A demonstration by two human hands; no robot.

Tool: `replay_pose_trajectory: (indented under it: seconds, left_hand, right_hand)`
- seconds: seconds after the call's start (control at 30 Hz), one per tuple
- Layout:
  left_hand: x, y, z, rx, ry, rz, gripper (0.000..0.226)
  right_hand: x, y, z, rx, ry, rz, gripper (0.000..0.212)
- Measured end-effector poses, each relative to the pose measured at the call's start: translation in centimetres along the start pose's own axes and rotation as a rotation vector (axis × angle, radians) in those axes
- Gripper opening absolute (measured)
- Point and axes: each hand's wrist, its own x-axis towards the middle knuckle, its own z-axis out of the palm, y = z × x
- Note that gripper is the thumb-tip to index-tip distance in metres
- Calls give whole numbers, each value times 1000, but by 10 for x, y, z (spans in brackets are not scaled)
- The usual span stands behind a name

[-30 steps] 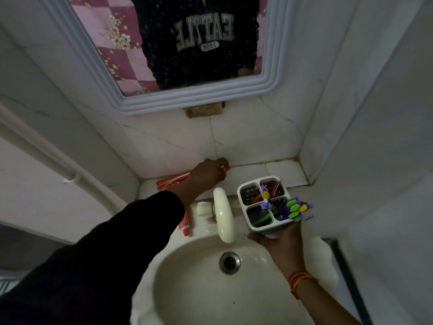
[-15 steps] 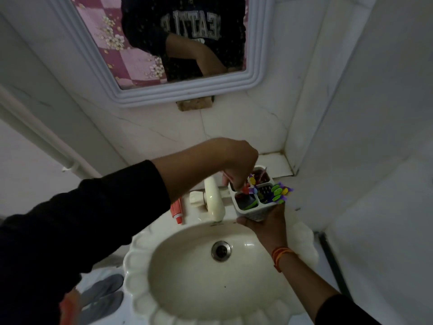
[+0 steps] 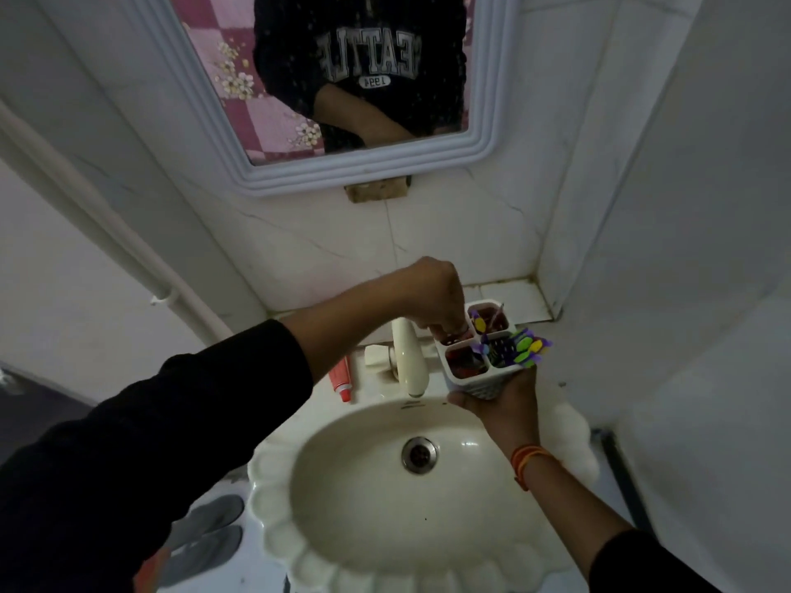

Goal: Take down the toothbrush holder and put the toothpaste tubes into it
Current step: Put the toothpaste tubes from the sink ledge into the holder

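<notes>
Just right of the frame's centre, above the sink (image 3: 299, 528), the toothbrush holder (image 3: 479, 361) is cupped from below in the right hand (image 3: 505, 404), the grip closed round its base; it is judged light, stiff plastic, best held low so its four open compartments face up. One toothpaste tube (image 3: 341, 376), soft and light by the look of it, lies left of the tap (image 3: 408, 357), long axis running away, cap nearest. Farther back, the left hand (image 3: 432, 297) is bunched over the rear-left compartment; what its grip holds cannot be told.
</notes>
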Motion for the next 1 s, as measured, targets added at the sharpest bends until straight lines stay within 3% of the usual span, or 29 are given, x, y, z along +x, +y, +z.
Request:
replay_pose_trajectory:
  seconds: [0.1, 0.2, 0.3, 0.4, 0.53, 0.7, 0.77, 0.87, 0.9, 1.0]
  left_hand:
    - [-1, -31, -6, -128, 193, -46, 14]
    - [4, -70, 5, -98, 323, -171, 17]
    - [3, -110, 21, -106, 297, -358, 27]
    - [-1, -135, 47, -18, 198, -451, 58]
    - [11, -167, 84, -50, 138, -616, 52]
    - [15, -175, 99, -59, 294, -721, 108]
    - [10, -175, 96, -126, 355, -693, 96]
    - [6, -181, 96, -237, 405, -645, 40]
    - [3, -180, 97, -267, 440, -627, 30]
    - [-8, -169, 88, -400, 596, -548, 29]
  right_hand:
    - [2, 4, 0, -17, 10, 8, 137]
    - [3, 7, -2, -9, 21, 7, 140]
    - [3, 7, 0, -16, 0, -7, 139]
    - [0, 4, -1, -20, 7, -22, 140]
    - [-1, 0, 0, -31, -2, -55, 142]
    - [-3, -3, 0, -51, 1, -65, 142]
    - [-3, -4, 2, -52, 13, -78, 142]
    - [-1, -1, 0, -29, 10, -67, 143]
    - [0, 1, 0, -23, -3, -58, 141]
    - [2, 5, -2, -20, -21, -35, 138]
